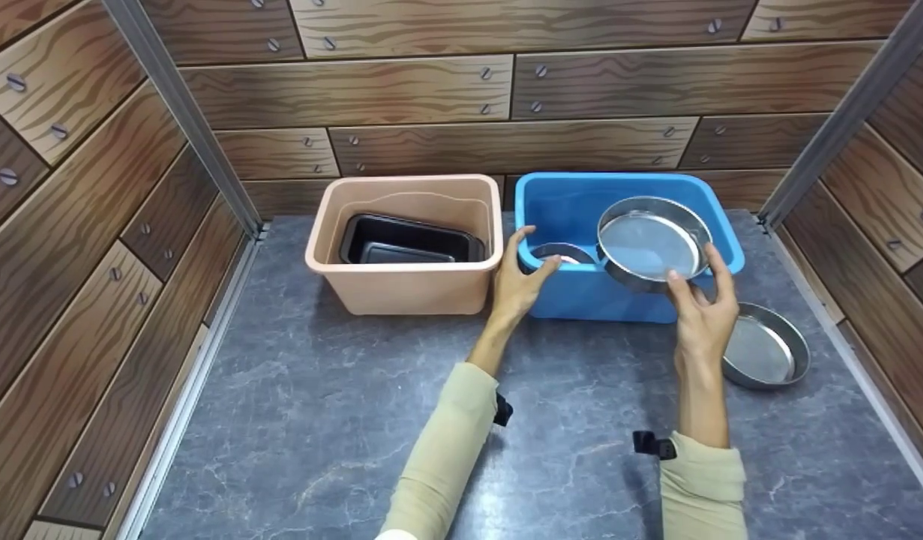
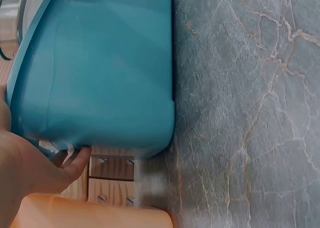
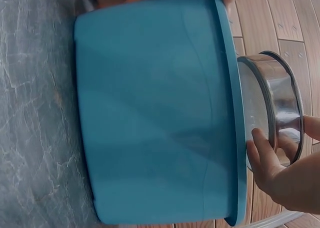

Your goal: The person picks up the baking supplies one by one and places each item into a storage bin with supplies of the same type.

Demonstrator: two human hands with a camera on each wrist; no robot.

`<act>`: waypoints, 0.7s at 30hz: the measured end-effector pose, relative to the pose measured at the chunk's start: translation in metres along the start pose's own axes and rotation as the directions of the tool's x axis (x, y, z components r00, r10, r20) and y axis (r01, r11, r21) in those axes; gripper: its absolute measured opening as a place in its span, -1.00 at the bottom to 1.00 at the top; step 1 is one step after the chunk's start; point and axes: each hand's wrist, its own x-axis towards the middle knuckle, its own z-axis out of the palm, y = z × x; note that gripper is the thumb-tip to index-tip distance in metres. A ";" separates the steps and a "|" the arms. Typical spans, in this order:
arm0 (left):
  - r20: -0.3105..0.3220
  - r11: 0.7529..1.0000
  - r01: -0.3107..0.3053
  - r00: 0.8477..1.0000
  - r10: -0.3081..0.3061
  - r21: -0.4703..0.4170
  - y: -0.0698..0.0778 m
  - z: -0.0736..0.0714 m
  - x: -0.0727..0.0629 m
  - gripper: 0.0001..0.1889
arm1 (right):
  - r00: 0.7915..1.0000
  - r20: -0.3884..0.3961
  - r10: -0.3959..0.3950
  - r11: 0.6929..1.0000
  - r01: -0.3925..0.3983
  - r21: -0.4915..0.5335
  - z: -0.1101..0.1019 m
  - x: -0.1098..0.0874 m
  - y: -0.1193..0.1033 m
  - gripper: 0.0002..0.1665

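Observation:
My right hand (image 1: 705,319) pinches the near right edge of a round metal sieve (image 1: 648,244), thumb and fingers on its rim. In the right wrist view the sieve (image 3: 287,105) shows a shiny steel band and a fine mesh, right above the rim of a blue plastic bin (image 1: 603,296). At the bin's front left corner my left hand (image 1: 515,289) grips the rim, and in the left wrist view its fingers (image 2: 77,163) curve against the bin's side. Inside the blue bin lies another round metal item (image 1: 562,251), partly hidden by the front rim.
Left of the blue bin stands a peach bin (image 1: 416,292) with a black rectangular baking pan (image 1: 409,240) inside. A round grey metal pan (image 1: 765,349) lies on the marbled table (image 1: 311,427) at the right. Wood-patterned walls (image 1: 431,90) enclose the back and sides.

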 end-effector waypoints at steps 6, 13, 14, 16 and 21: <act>0.000 1.000 -0.001 1.000 0.001 -0.009 -0.001 -0.001 -0.001 -0.27 | 1.000 0.008 -0.013 0.999 0.013 -0.044 0.008 0.006 0.001 -0.18; 0.024 1.000 0.029 0.999 -0.029 -0.001 0.000 -0.002 -0.001 -0.29 | 1.000 0.017 -0.021 0.991 0.023 -0.129 0.018 0.018 0.001 -0.20; 0.024 1.000 0.030 0.999 -0.030 0.000 0.000 -0.002 -0.001 -0.30 | 1.000 0.015 -0.021 0.990 0.023 -0.136 0.019 0.020 0.000 -0.20; 0.025 0.999 0.035 0.999 -0.035 0.007 0.000 -0.001 -0.001 -0.31 | 1.000 0.011 -0.018 0.989 0.019 -0.145 0.021 0.022 0.000 -0.21; 0.021 1.000 0.022 1.000 -0.022 0.008 -0.001 0.000 0.001 -0.30 | 1.000 0.005 0.005 0.988 -0.004 -0.157 0.025 0.029 -0.001 -0.21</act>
